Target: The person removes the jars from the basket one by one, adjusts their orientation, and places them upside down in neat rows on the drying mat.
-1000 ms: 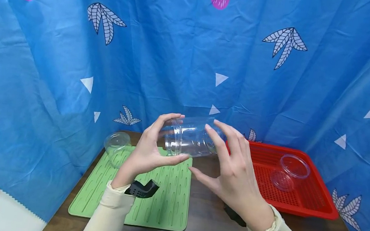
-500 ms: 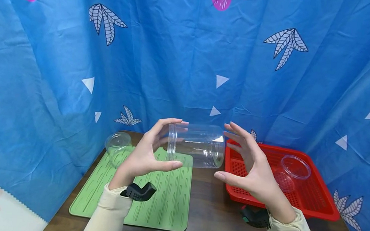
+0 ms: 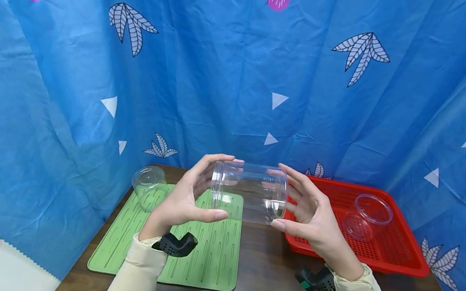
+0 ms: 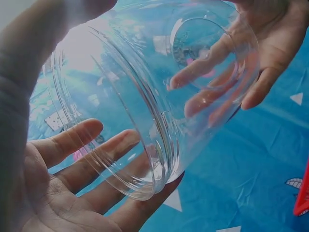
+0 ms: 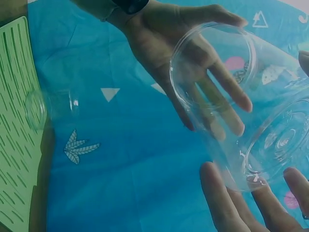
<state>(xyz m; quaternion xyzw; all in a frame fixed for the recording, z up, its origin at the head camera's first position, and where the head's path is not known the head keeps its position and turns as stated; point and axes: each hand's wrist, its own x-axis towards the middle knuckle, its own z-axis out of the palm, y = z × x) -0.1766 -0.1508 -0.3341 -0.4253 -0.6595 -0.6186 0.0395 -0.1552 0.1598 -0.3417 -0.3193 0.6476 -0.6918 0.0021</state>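
Observation:
A clear plastic jar (image 3: pixel 249 190) lies sideways in the air between both hands, its ridged rim to the left and its base to the right. My left hand (image 3: pixel 185 197) grips the rim end, thumb below and fingers behind. At the base end my right hand (image 3: pixel 315 216) holds the jar, its thumb at the lower edge and its fingers on the far side. In the left wrist view, fingers of both hands show through the wall of the jar (image 4: pixel 159 106). The right wrist view shows the round base of the jar (image 5: pixel 285 140) close up.
A green ridged mat (image 3: pixel 186 264) lies on the brown table (image 3: pixel 261 281) to the left. Another clear jar (image 3: pixel 148 179) stands at its far left corner. At right, a red basket (image 3: pixel 411 249) contains a clear container (image 3: pixel 373 210). A blue curtain (image 3: pixel 232 69) hangs behind.
The jar has gone from tilted to about level and come slightly lower. My right hand moved rightward off the base end, stood apart from it, then came back onto the base.

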